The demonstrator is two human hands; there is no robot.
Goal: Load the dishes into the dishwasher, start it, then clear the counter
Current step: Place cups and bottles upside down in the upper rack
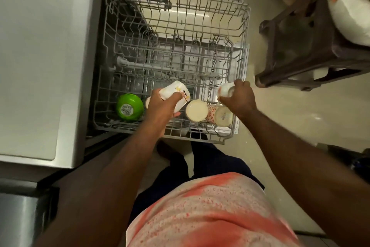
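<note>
The grey wire dishwasher rack (238,12) is pulled out over the open door. My left hand (160,108) grips a white mug with a painted pattern (178,89), tilted above the rack's near row. My right hand (239,98) holds a small white cup (225,88) at the rack's near right corner. In the near row stand an upturned green cup with a barcode sticker (129,107), a cream cup (197,111) and a cup with a red floral print (220,115). Another pale cup is mostly hidden behind my left hand.
The dishwasher's grey top panel (40,56) fills the left side. A dark brown plastic stool (312,46) stands on the pale floor right of the rack, with a white and orange object (348,4) on it. My legs stand just before the rack.
</note>
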